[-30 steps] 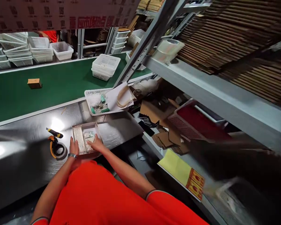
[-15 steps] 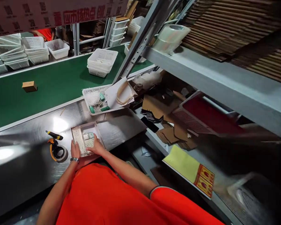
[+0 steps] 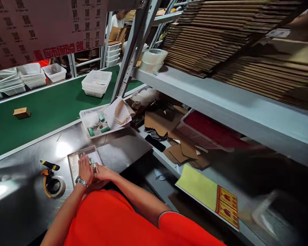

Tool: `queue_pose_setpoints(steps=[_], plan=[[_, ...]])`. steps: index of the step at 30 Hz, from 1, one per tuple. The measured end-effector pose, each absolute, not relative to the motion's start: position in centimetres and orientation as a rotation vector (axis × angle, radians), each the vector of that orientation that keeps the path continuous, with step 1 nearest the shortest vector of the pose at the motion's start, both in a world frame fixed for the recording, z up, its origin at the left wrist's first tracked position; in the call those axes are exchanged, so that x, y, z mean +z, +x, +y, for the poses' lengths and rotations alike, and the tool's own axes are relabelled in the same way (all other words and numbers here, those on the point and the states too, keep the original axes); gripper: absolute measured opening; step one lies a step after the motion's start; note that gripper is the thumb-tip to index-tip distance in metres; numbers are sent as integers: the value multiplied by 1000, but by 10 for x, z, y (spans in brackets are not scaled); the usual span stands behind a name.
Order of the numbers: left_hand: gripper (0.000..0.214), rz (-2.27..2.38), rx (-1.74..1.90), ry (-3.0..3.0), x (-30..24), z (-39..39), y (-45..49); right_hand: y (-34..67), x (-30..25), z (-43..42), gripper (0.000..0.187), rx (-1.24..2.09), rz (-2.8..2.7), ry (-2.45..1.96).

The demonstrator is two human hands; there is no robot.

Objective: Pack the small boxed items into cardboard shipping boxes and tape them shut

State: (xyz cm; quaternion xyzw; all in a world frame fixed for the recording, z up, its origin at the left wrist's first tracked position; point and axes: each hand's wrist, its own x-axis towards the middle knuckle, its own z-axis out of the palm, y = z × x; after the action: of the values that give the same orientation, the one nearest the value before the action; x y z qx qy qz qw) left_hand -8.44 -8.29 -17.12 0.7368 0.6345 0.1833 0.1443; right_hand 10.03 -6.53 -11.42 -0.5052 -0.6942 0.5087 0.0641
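One open box (image 3: 98, 157) sits by the near edge of the bench (image 3: 120, 150), with room toward the right end; the left hand (image 3: 85, 171) lies over it, fingers straight and close, while the right hand's (image 3: 102, 172) finger grip I cannot tell. Inside are bubble wrap (image 3: 74, 164) and a packet (image 3: 91, 161); the far-edge basket (image 3: 110, 132) holds green pieces (image 3: 105, 129) and a paper bag (image 3: 113, 111).

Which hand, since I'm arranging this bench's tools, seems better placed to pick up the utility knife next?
Probably the left hand: the utility knife lies left of the open box, on that hand's side, while the right hand sits farther away.
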Motion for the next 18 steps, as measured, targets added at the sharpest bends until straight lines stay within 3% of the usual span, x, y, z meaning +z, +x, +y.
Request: queue_pose_setpoints(steps=[3,6,11,18], plan=[[72,1886,295,2216,-175,-83,-78,139,-106,-37,47,1577,-2194,-1536],[72,1922,235,2284,-180,-92,-80,175,-97,14,40,1583,-1985,-1511],[72,1924,249,2344,-185,-106,-85,199,-81,130,58,1060,-2000,-1615],[73,1944,229,2440,-195,-126,-91,150,-91,252,114,572,-2434,-1723]])
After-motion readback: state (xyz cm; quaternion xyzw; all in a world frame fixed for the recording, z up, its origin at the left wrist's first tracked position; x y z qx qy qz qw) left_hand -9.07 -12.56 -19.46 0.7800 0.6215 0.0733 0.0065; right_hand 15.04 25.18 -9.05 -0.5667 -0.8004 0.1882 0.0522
